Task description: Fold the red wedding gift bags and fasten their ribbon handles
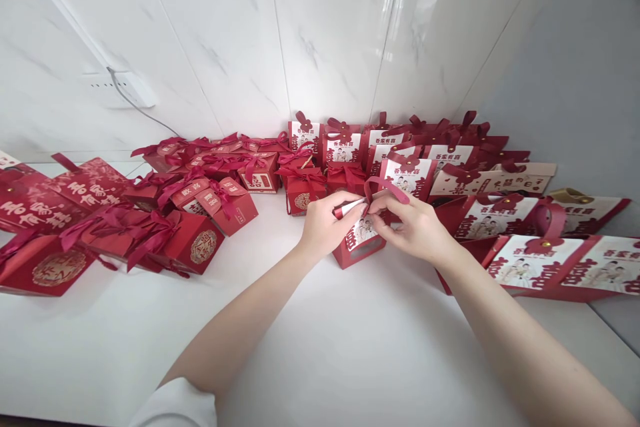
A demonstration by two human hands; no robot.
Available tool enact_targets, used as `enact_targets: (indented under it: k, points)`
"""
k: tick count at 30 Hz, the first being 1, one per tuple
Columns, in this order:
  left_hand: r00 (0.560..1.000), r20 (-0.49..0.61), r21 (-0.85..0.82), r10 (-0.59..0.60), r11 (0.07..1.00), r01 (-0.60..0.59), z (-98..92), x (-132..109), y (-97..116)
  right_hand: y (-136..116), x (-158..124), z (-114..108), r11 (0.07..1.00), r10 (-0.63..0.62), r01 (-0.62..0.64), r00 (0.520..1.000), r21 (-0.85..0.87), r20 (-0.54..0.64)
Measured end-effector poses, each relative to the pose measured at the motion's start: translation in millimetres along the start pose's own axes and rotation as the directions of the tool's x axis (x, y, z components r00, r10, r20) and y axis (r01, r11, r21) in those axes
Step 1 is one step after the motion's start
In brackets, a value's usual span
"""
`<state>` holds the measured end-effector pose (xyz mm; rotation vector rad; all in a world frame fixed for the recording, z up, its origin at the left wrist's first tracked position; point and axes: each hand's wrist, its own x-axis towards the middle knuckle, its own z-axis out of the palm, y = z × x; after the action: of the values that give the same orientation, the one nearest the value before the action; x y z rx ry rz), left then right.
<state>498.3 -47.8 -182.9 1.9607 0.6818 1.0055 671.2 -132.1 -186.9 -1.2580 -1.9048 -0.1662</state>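
A small red gift box (361,255) with a white printed front stands on the white tabletop between my hands. My left hand (323,223) grips the top left of this box, thumb and fingers closed on its upper edge. With fingers pinched at the top right, my right hand (413,223) holds the box's red ribbon handle (390,188), whose loop sticks up above the fingers. The fingertips of both hands nearly meet at the top of the box, and partly hide its closure.
Rows of red and white gift boxes (500,220) stand close by on the right. Several red boxes tied with ribbons (200,240) crowd the left and back. Behind them rises a tiled wall (325,33) with a socket (120,90) and a grey cable. White tabletop (340,347) lies in front.
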Motion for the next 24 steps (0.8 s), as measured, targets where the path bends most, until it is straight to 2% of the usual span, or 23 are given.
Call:
enact_targets:
  k: [5, 11, 20, 24]
  points:
    - [1.0, 0.0, 0.029, 0.008, 1.0, -0.008, -0.3, 0.9, -1.3, 0.4, 0.2, 1.5, 0.999, 0.01, -0.01, 1.0, 0.034, -0.012]
    - [0.998, -0.016, 0.127, 0.056, 0.99, -0.053, -0.1, -2.0, 0.5, 0.3, 2.5, -3.6, 0.992, 0.075, -0.076, 0.997, 0.102, 0.014]
    - [0.997, 0.033, 0.27, 0.071, 0.96, -0.077, -0.5, -5.9, 6.7, -0.2, 4.0, -9.0, 0.987, 0.101, -0.106, 0.994, 0.122, 0.042]
    - [0.996, 0.048, 0.287, 0.072, 0.954, -0.083, -0.3, -7.1, 8.7, -1.3, 5.7, -13.1, 0.972, 0.164, -0.174, 0.984, 0.161, 0.074]
